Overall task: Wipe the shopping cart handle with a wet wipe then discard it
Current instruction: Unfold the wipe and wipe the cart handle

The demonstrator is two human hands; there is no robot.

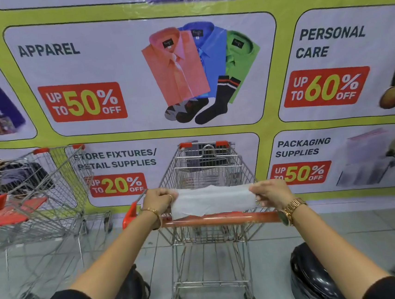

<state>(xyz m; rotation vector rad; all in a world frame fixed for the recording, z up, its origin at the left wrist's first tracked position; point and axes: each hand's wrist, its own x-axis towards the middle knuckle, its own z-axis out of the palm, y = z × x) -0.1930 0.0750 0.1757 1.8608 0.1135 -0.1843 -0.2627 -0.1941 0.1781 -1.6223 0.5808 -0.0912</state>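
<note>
**Stretching a wet wipe above the cart handle**

Holding a white wet wipe [212,199] taut between both hands, just above the orange handle [220,220] of the middle shopping cart [206,172]. Left hand [159,198] pinches the wipe's left edge, fingers curled shut over it; ring on one finger, thin bangle at the wrist. Right hand [272,192] pinches the right edge the same way; gold watch [291,209] on that wrist. Wipe is spread flat and wide, its lower edge hanging close to the handle; cannot tell whether it touches.

Cart is wire, empty-looking basket, orange corner caps at the far end. It faces a large sale banner [136,71] on the far wall, panels reading APPAREL, PERSONAL CARE, PACKAGING SUPPLIES.

Second wire cart [32,201] stands to the left, with an orange child-seat flap and dark items inside.

Two bins lined with black bags sit near on the tiled floor: one [126,298] left of the cart, under the left forearm, one [310,276] right, under the right forearm. Dark sleeves at the near edge.
</note>
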